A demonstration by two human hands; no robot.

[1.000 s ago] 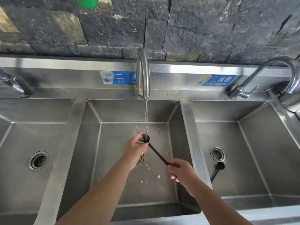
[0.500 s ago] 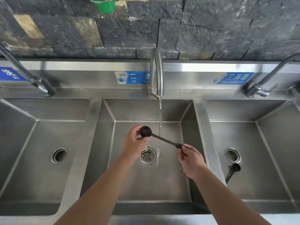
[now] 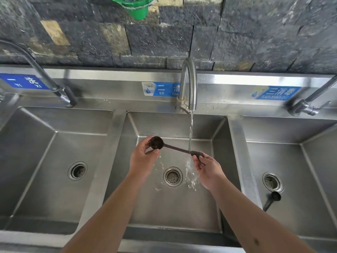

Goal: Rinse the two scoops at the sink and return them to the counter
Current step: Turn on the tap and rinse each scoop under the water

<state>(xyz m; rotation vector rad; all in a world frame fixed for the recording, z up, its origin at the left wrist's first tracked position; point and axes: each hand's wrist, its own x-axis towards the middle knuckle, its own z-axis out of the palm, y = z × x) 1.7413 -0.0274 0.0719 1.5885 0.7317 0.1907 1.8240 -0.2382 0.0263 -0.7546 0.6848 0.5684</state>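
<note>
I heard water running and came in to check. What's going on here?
A person is rinsing a dark scoop in the middle basin of a three-basin steel sink. The left hand holds its bowl end, the right hand pinches the handle end, and the stream from the middle faucet hits the handle. A second scoop lies in the right basin, by the drain.

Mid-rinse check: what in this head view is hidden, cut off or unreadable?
- Scoop bowl: the left hand covers its near side.
- Its handle tip: inside the right hand's pinch.
- Second scoop in the right basin: handle end behind the divider.
- Middle label: partly behind the faucet.
- Green container: cut by the top edge.
</note>
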